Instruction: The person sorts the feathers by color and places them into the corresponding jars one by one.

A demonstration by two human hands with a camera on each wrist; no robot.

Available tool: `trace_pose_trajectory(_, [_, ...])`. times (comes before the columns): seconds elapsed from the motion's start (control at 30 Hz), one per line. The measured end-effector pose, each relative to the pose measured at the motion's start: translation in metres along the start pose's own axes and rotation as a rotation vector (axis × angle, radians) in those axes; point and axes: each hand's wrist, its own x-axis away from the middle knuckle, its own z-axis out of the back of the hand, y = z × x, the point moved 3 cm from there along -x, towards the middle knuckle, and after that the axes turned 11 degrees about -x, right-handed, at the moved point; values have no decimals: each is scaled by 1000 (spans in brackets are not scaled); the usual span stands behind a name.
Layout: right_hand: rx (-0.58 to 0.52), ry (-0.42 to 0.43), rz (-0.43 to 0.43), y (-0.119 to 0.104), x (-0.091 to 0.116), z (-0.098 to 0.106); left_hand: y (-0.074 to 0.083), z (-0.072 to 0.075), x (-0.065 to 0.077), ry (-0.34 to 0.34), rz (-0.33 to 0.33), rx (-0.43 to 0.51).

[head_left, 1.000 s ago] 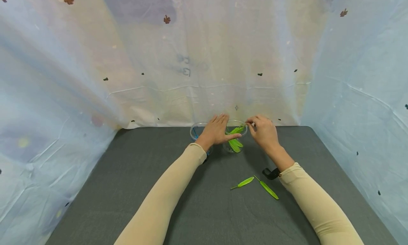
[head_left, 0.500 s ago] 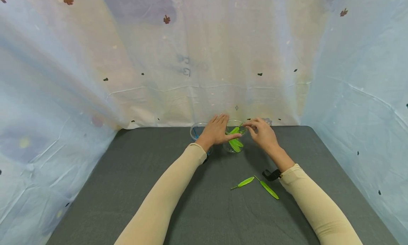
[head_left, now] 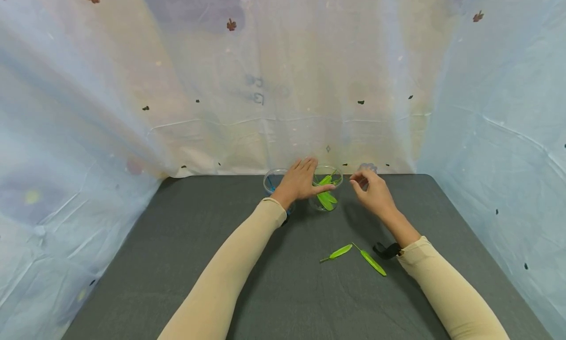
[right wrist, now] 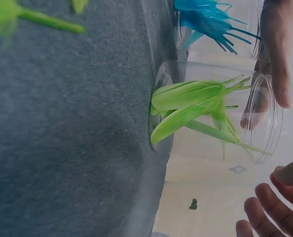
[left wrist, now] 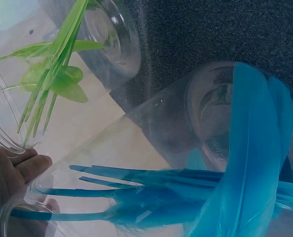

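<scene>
In the head view, my left hand [head_left: 300, 182] lies over the rims of two clear plastic jars with straight fingers. Its thumb stretches across the front of the right jar [right wrist: 277, 129], which stands upright with several green feathers [right wrist: 188, 101] inside, quills upward. The left jar [head_left: 267, 184], partly hidden by that hand, contains blue feathers [left wrist: 255, 143]. Just right of the green feathers' jar hovers my right hand [head_left: 375, 192], its fingers loosely bent and holding nothing. Two more green feathers, one shorter [head_left: 341, 251] and one longer [head_left: 373, 264], lie on the table nearer me.
The dark grey cloth-covered table [head_left: 185, 261] ends just behind the jars. A pale patterned curtain [head_left: 283, 74] hangs behind it and on both sides. A black strap [head_left: 385, 251] sits at my right wrist.
My right hand was at the rim of the right jar with a green feather's quill at its fingertips; it has let go and drawn away right. My left hand stays put.
</scene>
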Motion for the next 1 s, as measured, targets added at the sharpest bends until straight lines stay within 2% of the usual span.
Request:
trace_pose_trajectory(0.2, [-19, -56, -76, 5, 14, 6, 0, 0, 0, 19, -8, -5])
trace_pose_trajectory(0.47, [-16, -234, -186, 13, 35, 9, 1, -1, 0, 13, -8, -6])
trace_pose_trajectory(0.63, [-45, -359, -201, 16, 47, 11, 0, -2, -1, 8, -3, -15])
trace_pose_trajectory(0.8, [-124, -495, -197, 16, 62, 12, 0, -2, 0, 17, -11, -6])
trace_pose_trajectory(1.0, [-163, -589, -214, 14, 77, 13, 0, -1, 0, 22, -18, 3])
